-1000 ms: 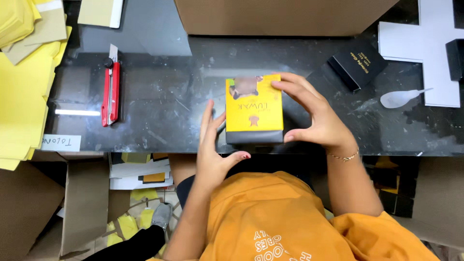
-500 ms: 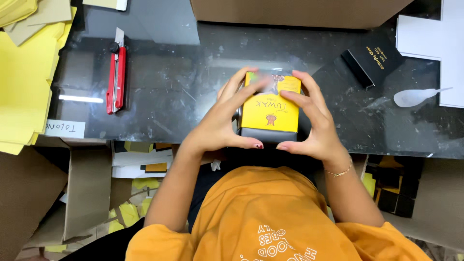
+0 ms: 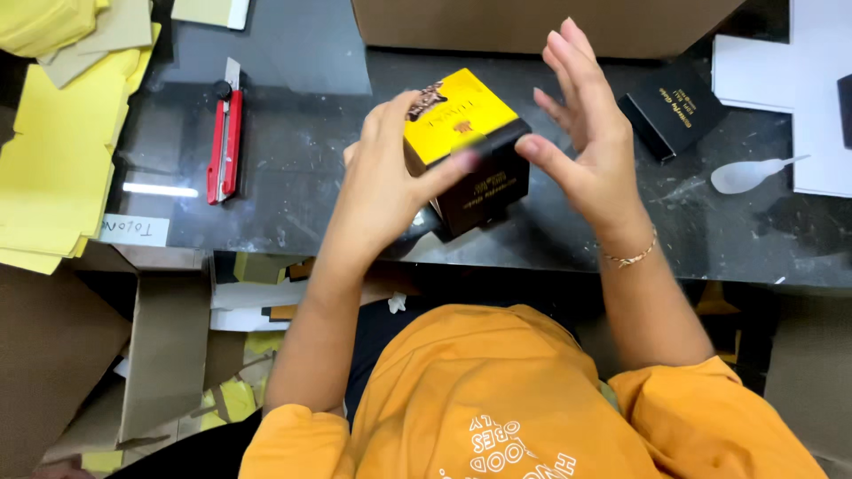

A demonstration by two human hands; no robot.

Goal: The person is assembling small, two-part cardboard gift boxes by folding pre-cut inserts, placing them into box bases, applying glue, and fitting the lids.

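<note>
My left hand (image 3: pixel 382 182) grips the yellow-and-black box (image 3: pixel 469 160), tilted near the bench's (image 3: pixel 302 177) front edge, while my right hand (image 3: pixel 590 146) is spread, thumb touching it.

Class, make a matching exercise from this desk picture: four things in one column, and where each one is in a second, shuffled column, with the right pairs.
Things:
1. yellow and black box
2. red utility knife
3. small black box
4. clear plastic dropper

Places:
A. lying left of the hands
B. far right, by white card
C. held in the left hand
D. flat, right of the right hand

Pairs: 1-C, 2-A, 3-D, 4-B
</note>
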